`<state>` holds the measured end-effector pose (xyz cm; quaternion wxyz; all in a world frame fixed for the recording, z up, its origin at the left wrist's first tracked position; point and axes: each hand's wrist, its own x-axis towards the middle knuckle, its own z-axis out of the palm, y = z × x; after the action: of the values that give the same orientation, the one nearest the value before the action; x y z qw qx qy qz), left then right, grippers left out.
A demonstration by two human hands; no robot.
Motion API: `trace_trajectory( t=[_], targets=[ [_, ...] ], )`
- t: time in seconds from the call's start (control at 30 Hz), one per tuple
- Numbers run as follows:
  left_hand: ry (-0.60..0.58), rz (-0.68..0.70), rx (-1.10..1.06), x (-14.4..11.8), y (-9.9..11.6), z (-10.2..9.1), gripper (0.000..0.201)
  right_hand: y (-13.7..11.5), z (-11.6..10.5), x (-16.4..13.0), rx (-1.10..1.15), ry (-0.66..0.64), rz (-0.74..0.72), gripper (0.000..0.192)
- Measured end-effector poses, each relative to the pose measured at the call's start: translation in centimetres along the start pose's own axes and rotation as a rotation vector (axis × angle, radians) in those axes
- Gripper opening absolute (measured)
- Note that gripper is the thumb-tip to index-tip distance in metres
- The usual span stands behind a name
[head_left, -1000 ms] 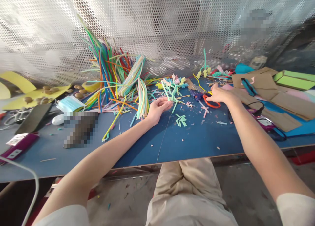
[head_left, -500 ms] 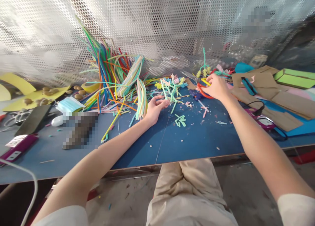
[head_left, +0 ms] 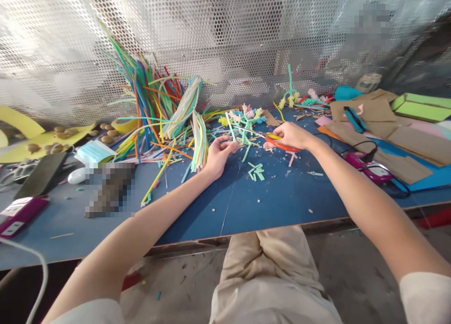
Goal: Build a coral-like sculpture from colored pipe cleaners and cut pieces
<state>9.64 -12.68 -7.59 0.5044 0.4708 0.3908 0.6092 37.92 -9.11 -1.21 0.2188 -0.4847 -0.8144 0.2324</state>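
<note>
My right hand grips red-handled scissors, their blades pointing left toward a small bunch of pastel pipe-cleaner shapes on the blue table. My left hand lies palm up beside that bunch, fingers curled around a thin pipe-cleaner stem at its base. Short green cut pieces lie just in front of both hands.
A big heap of coloured pipe cleaners leans on the perforated metal screen behind. Cardboard sheets, a green box and a magenta tool with cable lie right. A face mask, dark phone and scissors sit left.
My right hand lifted the red scissors from the table at the right, then carried them left and down to the pastel bunch. My left hand stayed in place.
</note>
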Motion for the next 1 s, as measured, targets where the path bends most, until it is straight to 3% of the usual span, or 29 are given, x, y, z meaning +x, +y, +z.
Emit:
trace_trajectory(
  t=[0.27, 0.53, 0.7, 0.83, 1.0],
  targets=[
    [-0.063, -0.022, 0.013, -0.1, 0.0, 0.0, 0.055, 1.2, 0.3, 0.4, -0.110, -0.060, -0.134, 0.050],
    [-0.085, -0.041, 0.100, -0.4, 0.3, 0.1, 0.065, 1.3, -0.7, 0.0, -0.104, -0.240, -0.144, 0.042],
    [-0.112, -0.058, 0.131, -0.5, 0.4, 0.2, 0.071, 1.2, -1.0, 0.0, -0.174, -0.203, -0.139, 0.056],
    [-0.142, -0.154, 0.087, -0.3, 0.4, -0.1, 0.076, 1.3, -1.2, -0.1, -0.144, -0.219, -0.120, 0.056],
    [-0.206, -0.243, -0.020, 0.1, 0.3, -0.6, 0.063, 1.2, -1.2, -0.2, -0.148, -0.211, -0.108, 0.053]
  ],
)
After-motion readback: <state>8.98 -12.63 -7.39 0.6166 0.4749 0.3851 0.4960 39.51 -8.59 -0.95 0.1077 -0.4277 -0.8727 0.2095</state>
